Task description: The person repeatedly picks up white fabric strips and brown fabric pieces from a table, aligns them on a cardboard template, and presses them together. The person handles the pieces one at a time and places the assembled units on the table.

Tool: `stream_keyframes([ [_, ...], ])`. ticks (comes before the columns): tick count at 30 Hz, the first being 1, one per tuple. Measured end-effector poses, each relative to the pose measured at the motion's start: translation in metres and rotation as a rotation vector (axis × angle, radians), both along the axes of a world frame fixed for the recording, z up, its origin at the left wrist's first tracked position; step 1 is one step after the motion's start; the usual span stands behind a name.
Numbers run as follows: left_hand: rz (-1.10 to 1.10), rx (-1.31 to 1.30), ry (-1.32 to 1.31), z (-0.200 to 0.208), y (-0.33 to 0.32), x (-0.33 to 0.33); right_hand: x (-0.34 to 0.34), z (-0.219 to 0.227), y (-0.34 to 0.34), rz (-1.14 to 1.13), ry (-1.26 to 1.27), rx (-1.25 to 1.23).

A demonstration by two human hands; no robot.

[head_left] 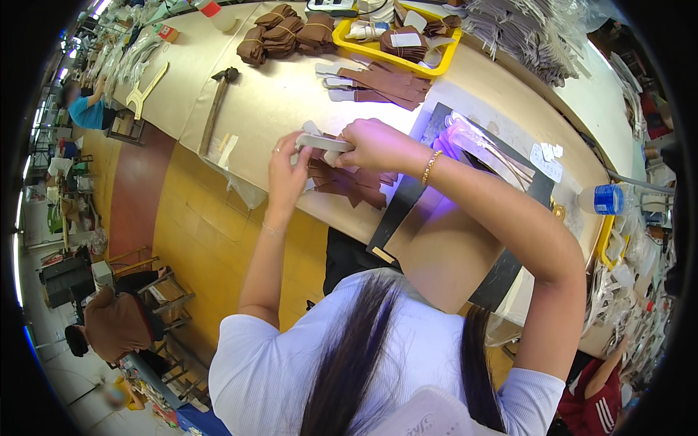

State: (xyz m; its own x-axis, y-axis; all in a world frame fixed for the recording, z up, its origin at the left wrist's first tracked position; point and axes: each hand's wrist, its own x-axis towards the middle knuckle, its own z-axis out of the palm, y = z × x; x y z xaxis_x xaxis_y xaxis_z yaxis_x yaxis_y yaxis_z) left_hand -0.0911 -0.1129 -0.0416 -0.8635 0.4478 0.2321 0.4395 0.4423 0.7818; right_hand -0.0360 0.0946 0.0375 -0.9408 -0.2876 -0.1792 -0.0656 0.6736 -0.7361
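Head view: a person at a workbench holds a small pale strip [325,142] between both hands.
The left hand [288,161] pinches the strip's left end, thumb and fingers closed narrowly; the right hand [358,142] grips the other end, its fingertips partly hidden. The strip is held above the cream bench top [273,98], just over a loose pile of brown pieces [355,187]. More brown strips [389,86] lie beyond, near a yellow tray [436,72]; a hammer [217,109] rests to the left. The step in hand looks like handling or aligning this one piece; the next move probably calls for steady fingertips and even edges.
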Motion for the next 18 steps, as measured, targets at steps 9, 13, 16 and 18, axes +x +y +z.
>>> stream_keyframes([
  [9,-0.010,-0.103,0.224,-0.029,0.005,0.026,0.077,0.093,0.057,-0.176,0.107,-0.293],
  [13,0.039,-0.221,0.394,-0.022,0.003,0.030,0.162,0.155,0.087,-0.713,0.309,-0.258],
  [16,0.052,-0.129,0.333,0.001,0.021,0.034,0.233,0.167,0.101,-0.901,0.370,-0.098],
  [18,0.022,-0.004,0.221,0.018,0.040,0.041,0.260,0.162,0.096,-1.037,0.361,0.011],
])
